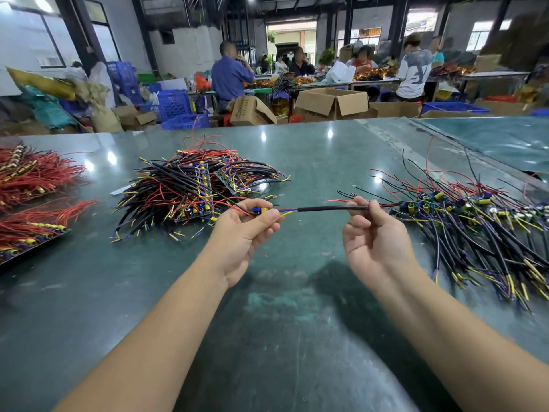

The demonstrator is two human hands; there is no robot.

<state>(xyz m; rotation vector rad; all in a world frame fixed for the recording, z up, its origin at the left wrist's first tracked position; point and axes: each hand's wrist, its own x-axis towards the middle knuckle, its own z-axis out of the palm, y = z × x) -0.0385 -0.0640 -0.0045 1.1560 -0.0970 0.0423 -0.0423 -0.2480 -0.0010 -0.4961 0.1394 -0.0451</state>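
Observation:
Above the green table (282, 322) I hold one small wired circuit board stretched between both hands. My left hand (243, 233) pinches the little board (259, 210) with its blue and yellow parts and red leads. A blue and a yellow wire run rightward from it into a black sleeve (329, 208). My right hand (372, 236) pinches the far end of that sleeve between thumb and fingertips, palm turned up.
A heap of wired boards (196, 188) lies behind my left hand. A second spread of finished pieces (475, 221) lies at the right. Red-wired panels (32, 185) sit at the left edge. Cardboard boxes (332, 104), blue crates and several people fill the background.

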